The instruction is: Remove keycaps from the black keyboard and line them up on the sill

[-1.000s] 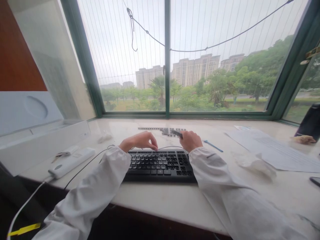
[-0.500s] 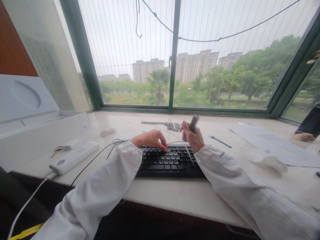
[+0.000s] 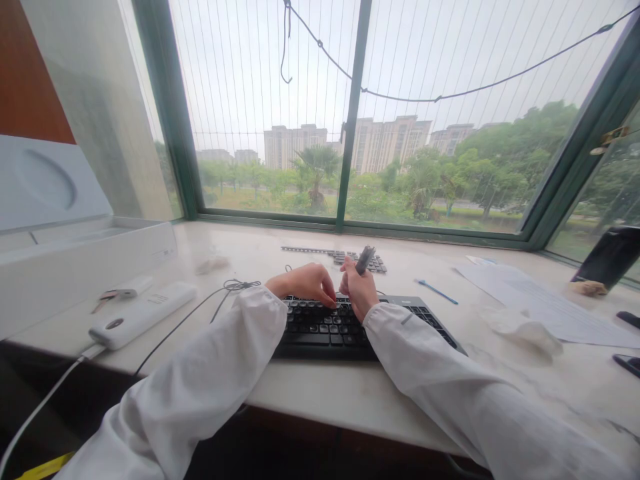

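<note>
Since 0.5 s ago, right hand [image 3: 357, 291] slid left over the keyboard [image 3: 330, 323], fist clutching a dark tool [image 3: 365, 259] upright; left hand [image 3: 305, 283] curls, fingertips steadying keys.

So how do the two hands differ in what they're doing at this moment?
The left hand lies palm down, its fingertips pressing on the black keyboard and holding nothing. The right hand is raised on edge above the keys, closed around a dark grey tool that sticks up out of the fist. Both sit close together over the keyboard's top rows and wear white sleeves.
</note>
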The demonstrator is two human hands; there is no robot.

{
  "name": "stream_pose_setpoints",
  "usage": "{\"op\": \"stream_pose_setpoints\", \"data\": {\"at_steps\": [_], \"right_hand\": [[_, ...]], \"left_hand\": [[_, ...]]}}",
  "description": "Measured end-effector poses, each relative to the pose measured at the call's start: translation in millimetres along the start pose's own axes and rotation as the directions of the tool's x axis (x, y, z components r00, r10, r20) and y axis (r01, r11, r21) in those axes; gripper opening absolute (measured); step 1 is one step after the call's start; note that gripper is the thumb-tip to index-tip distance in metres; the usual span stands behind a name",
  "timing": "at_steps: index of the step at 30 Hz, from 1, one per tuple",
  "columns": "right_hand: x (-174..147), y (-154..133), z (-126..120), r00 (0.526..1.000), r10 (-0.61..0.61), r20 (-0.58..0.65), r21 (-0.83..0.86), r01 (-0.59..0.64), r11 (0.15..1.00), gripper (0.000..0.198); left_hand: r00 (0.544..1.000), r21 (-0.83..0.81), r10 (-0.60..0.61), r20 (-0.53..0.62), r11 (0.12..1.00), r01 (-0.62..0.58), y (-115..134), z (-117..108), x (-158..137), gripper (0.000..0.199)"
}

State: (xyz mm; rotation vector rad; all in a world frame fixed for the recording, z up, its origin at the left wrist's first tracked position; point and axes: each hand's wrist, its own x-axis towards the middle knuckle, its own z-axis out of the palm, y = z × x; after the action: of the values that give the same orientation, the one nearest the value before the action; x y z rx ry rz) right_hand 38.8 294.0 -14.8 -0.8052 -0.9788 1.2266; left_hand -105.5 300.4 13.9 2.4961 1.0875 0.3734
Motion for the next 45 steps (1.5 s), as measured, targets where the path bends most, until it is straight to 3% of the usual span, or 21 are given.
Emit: {"op": "stream_pose_setpoints", "data": {"at_steps": [8, 16, 35, 45], "right_hand": [[-3, -4, -1, 0.995, 0.092, -0.050, -0.006, -0.092, 0.996, 0.034], [-9, -10, 4, 0.978, 0.183, -0.097, 0.113, -0.172, 0.979, 0.032], [-12, -10, 0, 0.984, 0.167, -0.061, 0.167, -0.154, 0.974, 0.032], [-14, -12, 1, 0.981, 0.176, -0.077, 0.175, -0.160, 0.972, 0.031]], "left_hand": [[1.000, -0.009, -0.019, 0.017, 1.000, 0.019, 1, -2, -1, 0.030], [0.999, -0.013, -0.038, 0.033, 0.999, 0.038, 8, -5, -5, 0.032], [0.999, 0.058, 0.016, -0.043, 0.998, -0.013, 18, 3, -5, 0.016], [0.997, -0.033, -0.078, 0.012, 0.996, 0.078, 19, 3, -6, 0.020]]}}
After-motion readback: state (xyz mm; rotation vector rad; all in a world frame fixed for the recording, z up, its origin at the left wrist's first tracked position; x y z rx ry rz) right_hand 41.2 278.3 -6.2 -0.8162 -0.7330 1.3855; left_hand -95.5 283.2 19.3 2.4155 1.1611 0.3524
